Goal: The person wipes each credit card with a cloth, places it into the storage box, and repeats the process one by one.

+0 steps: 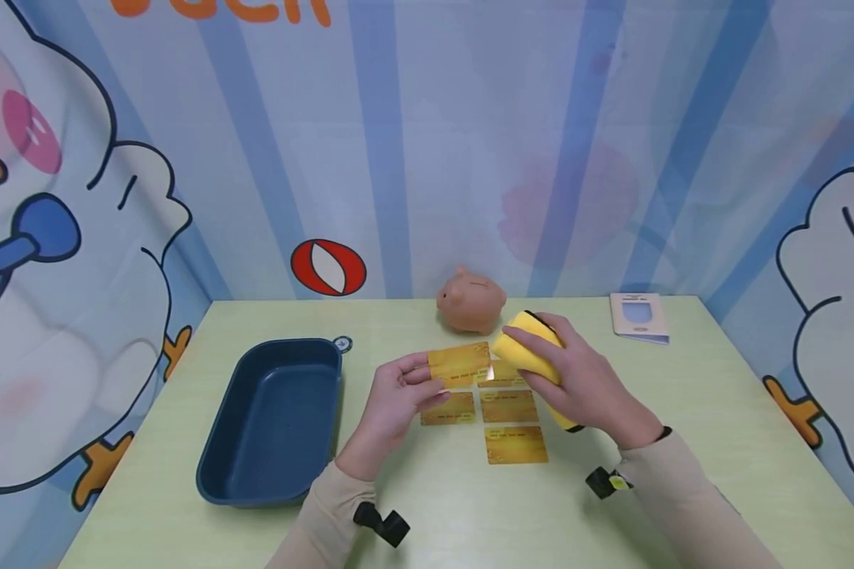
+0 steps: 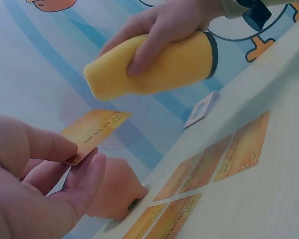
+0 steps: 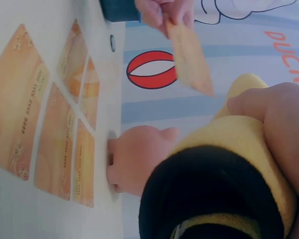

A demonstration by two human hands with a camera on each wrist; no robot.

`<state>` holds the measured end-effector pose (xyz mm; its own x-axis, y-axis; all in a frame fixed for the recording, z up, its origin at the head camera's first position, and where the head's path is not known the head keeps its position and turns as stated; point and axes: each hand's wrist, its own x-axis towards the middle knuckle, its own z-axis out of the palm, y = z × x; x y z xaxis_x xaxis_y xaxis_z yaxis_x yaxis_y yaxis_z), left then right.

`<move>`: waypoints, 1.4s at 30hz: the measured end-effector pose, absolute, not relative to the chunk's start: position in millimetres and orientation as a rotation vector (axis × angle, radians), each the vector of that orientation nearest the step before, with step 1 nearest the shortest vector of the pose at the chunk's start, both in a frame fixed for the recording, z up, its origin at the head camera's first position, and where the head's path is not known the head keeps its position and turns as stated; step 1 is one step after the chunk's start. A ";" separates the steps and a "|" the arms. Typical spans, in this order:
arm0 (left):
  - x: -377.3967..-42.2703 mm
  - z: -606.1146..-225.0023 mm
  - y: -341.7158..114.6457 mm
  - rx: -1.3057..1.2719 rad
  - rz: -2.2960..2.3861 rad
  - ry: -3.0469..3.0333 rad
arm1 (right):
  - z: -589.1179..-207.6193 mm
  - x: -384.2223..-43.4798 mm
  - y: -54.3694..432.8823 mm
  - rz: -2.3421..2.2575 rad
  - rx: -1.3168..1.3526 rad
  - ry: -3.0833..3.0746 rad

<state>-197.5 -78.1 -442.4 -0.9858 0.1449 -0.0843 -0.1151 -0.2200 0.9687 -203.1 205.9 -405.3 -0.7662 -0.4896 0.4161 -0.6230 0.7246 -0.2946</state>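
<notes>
Between thumb and fingers, my left hand point(image 1: 390, 401) pinches a gold bank card point(image 1: 459, 363) by its near edge, raised above the table. My right hand point(image 1: 580, 381) grips a folded yellow cloth point(image 1: 530, 348) with black edging, also raised, just right of that card. From the left wrist, the cloth point(image 2: 154, 67) shows above and beyond the held card point(image 2: 99, 128), with a gap between them. Several more gold cards point(image 1: 510, 407) lie flat in two columns below the hands, three of them in the right column. The held card partly covers the left column in the head view.
A pink piggy bank point(image 1: 472, 303) stands behind the cards. To the left is a deep blue tray point(image 1: 273, 427), with a small round tag point(image 1: 343, 344) beside its far corner. A pale booklet point(image 1: 638, 314) lies at the back right. Printed fabric hangs behind the table.
</notes>
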 end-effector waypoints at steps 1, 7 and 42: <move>-197.9 -443.7 -77.7 0.036 2.332 1.860 | -405.0 -203.3 206.0 0.615 0.872 -2.614; -196.9 -447.3 -75.3 0.029 2.343 1.928 | -403.1 -202.8 205.0 0.646 0.890 -2.578; -196.5 -442.3 -75.0 0.134 2.247 1.822 | -394.1 -201.2 193.6 0.706 0.926 -2.595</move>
<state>-196.5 -75.0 -442.3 -0.9657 0.2462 -0.0823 -0.1313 -0.1901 0.9729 -201.2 193.6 -394.1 -0.7489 -0.5083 0.4252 -0.6536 0.6724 -0.3474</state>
